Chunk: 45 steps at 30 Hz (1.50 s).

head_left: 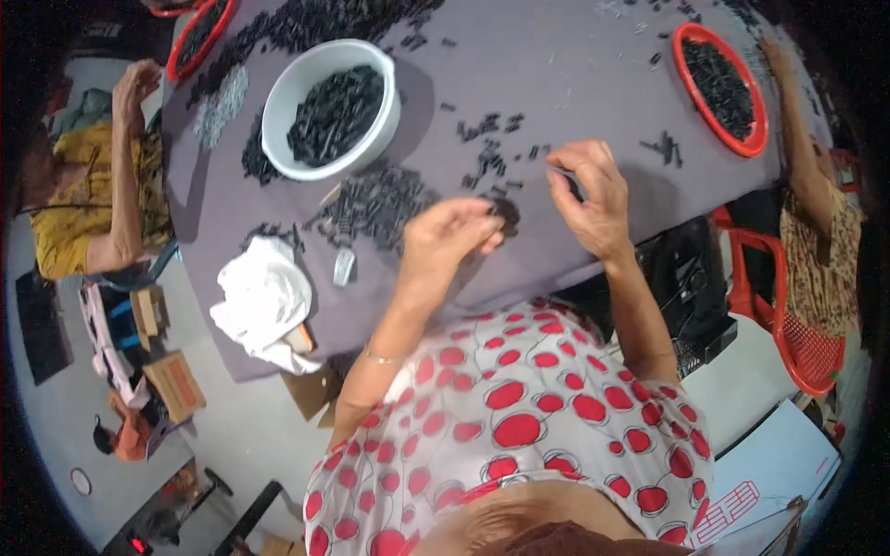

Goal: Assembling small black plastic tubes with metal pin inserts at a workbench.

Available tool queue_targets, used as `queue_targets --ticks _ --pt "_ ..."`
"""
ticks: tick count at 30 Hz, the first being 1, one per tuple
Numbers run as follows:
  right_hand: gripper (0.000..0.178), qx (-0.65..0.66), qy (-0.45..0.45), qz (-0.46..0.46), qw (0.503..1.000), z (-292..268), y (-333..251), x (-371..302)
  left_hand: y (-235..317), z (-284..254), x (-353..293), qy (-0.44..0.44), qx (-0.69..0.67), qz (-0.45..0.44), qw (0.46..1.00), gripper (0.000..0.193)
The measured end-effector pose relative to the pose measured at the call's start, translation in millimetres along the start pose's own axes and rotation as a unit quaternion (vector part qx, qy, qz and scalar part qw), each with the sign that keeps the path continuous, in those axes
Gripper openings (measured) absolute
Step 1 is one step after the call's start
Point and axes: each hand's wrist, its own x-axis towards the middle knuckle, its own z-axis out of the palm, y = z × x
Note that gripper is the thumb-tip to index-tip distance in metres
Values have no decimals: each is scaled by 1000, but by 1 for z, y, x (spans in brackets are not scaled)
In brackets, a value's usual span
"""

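Note:
My left hand (447, 236) is held over the near part of the table with thumb and fingers pinched together. A small black piece (496, 211) shows at its fingertips. To its right my right hand (593, 199) is curled, thumb and forefinger drawn close; what it holds, if anything, I cannot make out. Between and beyond the hands lie loose small black parts (489, 159). Just left of my left hand is a heap of dark grey-black parts (380, 206). Behind that heap stands a white basin (394, 116) partly filled with black pieces (336, 113).
A white cloth or bag (262, 295) sits at the table's near left corner, beside a small clear packet (344, 267). A red-rimmed basket (681, 79) of black parts is at the far right. People sit left and right, their arms (125, 185) at the table. A red chair (783, 306) stands at right.

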Motion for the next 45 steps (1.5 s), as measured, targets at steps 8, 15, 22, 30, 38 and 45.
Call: queue_targets --ticks 8,15,22,30,38,45 --pt "11 -57 3 68 996 -8 42 29 -4 -9 0 -23 -15 1 1000 17" --pt "10 -143 -24 67 987 2 60 40 -6 -10 0 -7 -24 -8 1000 17" --pt "8 -141 3 -10 990 5 57 34 -9 -7 3 9 -30 -7 999 19" --pt "14 133 -128 -4 983 6 -28 8 -16 -7 4 -2 -46 27 999 19" --pt "18 70 -161 -16 984 7 -37 -2 -17 -3 -1 13 22 38 999 19" --pt "20 71 -175 -22 982 8 -41 -5 -19 -2 -4 16 26 50 998 19"
